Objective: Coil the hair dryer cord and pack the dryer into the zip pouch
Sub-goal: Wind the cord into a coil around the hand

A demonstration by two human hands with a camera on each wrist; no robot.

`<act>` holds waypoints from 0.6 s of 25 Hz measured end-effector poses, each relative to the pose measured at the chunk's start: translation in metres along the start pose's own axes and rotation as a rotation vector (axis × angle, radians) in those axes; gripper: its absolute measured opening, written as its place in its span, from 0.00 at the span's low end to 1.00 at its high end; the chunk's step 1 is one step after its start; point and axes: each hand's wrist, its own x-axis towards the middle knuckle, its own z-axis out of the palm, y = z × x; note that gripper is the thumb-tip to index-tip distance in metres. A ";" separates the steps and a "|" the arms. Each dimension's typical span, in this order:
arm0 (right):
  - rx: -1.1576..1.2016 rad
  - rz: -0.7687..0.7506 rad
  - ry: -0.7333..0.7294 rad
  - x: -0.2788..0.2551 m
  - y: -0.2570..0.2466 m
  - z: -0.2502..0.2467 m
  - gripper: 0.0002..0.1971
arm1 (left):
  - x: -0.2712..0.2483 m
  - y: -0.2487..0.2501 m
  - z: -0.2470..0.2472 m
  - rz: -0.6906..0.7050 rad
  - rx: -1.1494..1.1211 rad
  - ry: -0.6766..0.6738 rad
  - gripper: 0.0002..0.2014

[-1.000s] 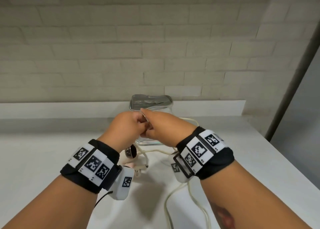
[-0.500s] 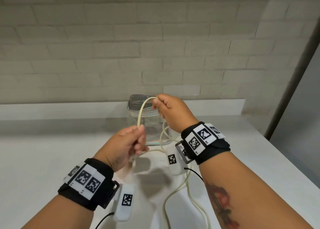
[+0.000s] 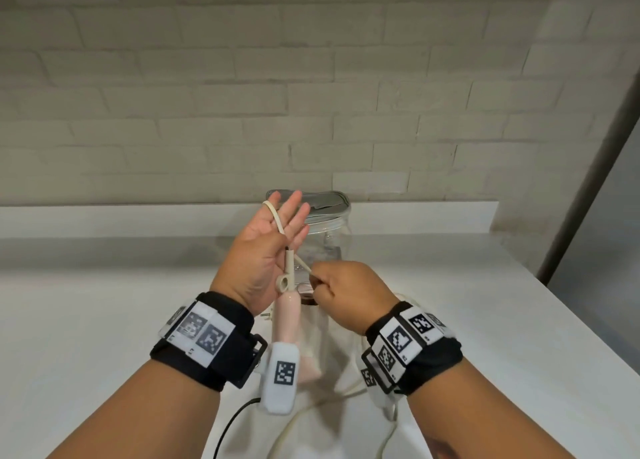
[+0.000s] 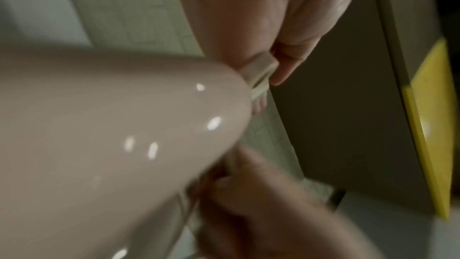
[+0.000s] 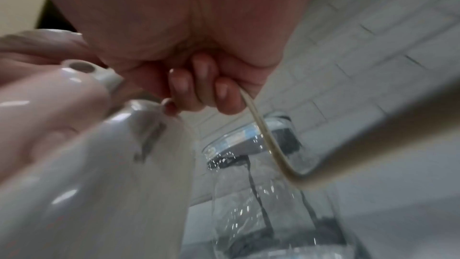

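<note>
My left hand [image 3: 268, 250] is raised with the palm toward me and the fingers straight and spread. The cream cord [image 3: 277, 220] loops over its index finger and runs down the palm to the strain relief with a hang ring [image 3: 284, 282]. The pink hair dryer handle [image 3: 289, 320] hangs below that palm; it fills the left wrist view [image 4: 112, 125]. My right hand [image 3: 334, 285] is fisted just to the right, pinching the cord [image 5: 261, 135]. The clear zip pouch [image 3: 332, 216] stands upright behind both hands, its top open.
A cream cloth [image 3: 336, 351] lies on the white counter [image 3: 104, 320] under my wrists. Slack cord [image 3: 287, 427] trails toward me. A raised ledge [image 3: 433, 216] and brick wall are behind; the counter's right edge [image 3: 561, 323] runs diagonally.
My left hand rose and spread its fingers, the cord now looped over them. My right hand dropped from beside the pouch top to below the left hand, drawing the cord down.
</note>
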 end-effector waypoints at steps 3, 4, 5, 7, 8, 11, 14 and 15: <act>-0.101 -0.134 0.071 -0.007 -0.012 -0.015 0.07 | 0.003 -0.007 -0.005 -0.009 0.253 -0.043 0.36; -0.107 -0.156 0.090 -0.008 -0.015 -0.020 0.07 | 0.003 -0.007 -0.006 -0.023 0.353 -0.075 0.35; -0.098 -0.169 0.115 -0.010 -0.018 -0.026 0.07 | 0.001 -0.005 -0.004 -0.033 0.449 -0.117 0.34; -0.011 -0.160 0.177 -0.011 -0.022 -0.044 0.08 | -0.003 -0.002 -0.002 -0.065 0.610 -0.186 0.31; 0.069 -0.139 0.193 -0.010 -0.024 -0.054 0.08 | -0.007 0.001 0.000 -0.072 0.672 -0.207 0.26; 0.292 -0.123 0.202 0.001 -0.028 -0.078 0.05 | -0.013 0.013 0.002 -0.032 0.818 -0.309 0.19; 0.437 -0.100 0.236 0.016 -0.019 -0.087 0.02 | -0.012 0.023 -0.006 -0.057 0.807 -0.374 0.19; 0.466 -0.067 0.254 0.022 -0.011 -0.087 0.01 | -0.012 0.026 -0.009 -0.083 0.775 -0.370 0.18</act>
